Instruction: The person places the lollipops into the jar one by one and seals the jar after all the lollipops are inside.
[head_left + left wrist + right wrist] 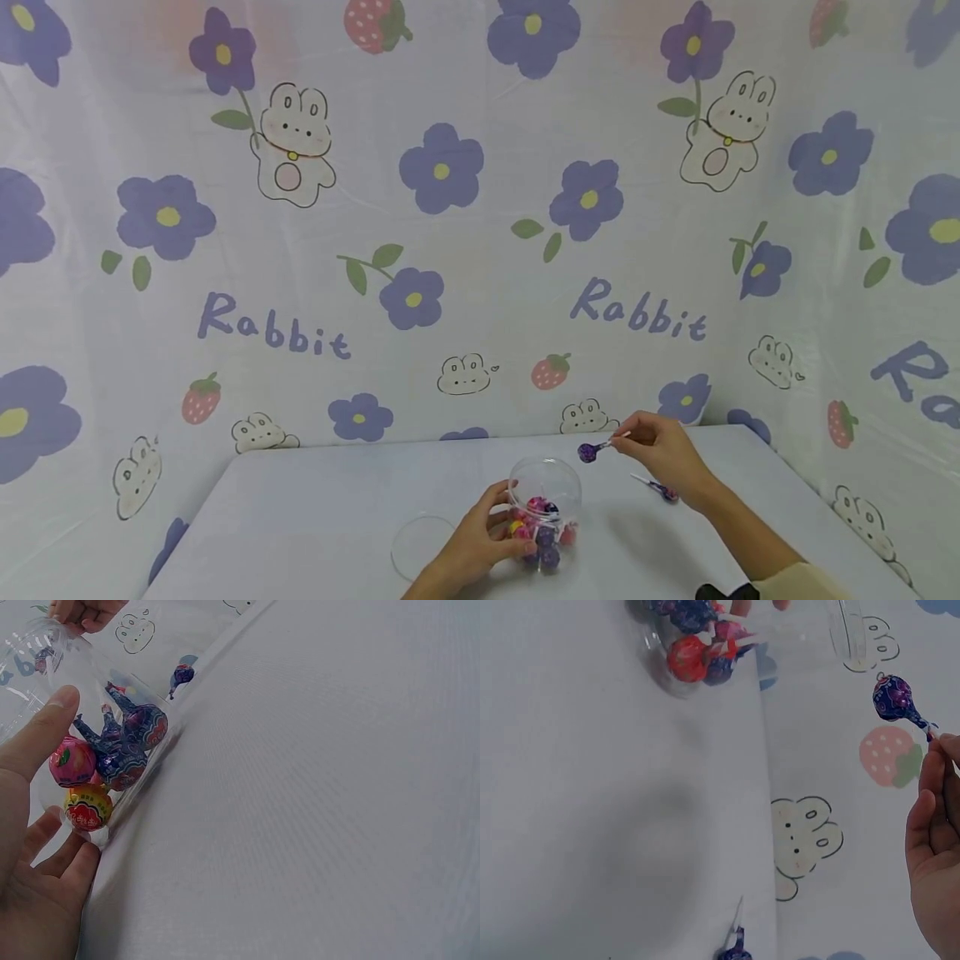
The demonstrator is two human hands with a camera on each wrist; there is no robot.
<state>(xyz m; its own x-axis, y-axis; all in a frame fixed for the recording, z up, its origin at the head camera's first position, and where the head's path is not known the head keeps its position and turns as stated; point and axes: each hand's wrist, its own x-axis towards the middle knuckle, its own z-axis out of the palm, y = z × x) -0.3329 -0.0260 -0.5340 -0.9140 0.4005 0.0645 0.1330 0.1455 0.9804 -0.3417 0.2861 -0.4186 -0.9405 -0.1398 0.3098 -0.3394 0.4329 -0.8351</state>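
Observation:
A clear plastic jar with no lid on it stands on the table, holding several wrapped lollipops in purple, pink, red and yellow. My left hand grips the jar from its left side, with the thumb across the near wall and the fingers behind. In my right hand a purple-wrapped lollipop is pinched by its stick, head pointing left, above and to the right of the jar's mouth. In the right wrist view this lollipop hangs apart from the jar.
A second purple lollipop lies on the white table beneath my right hand. Left of the jar lies a round clear lid, partly behind my left hand. A curtain printed with rabbits and flowers rises behind the table.

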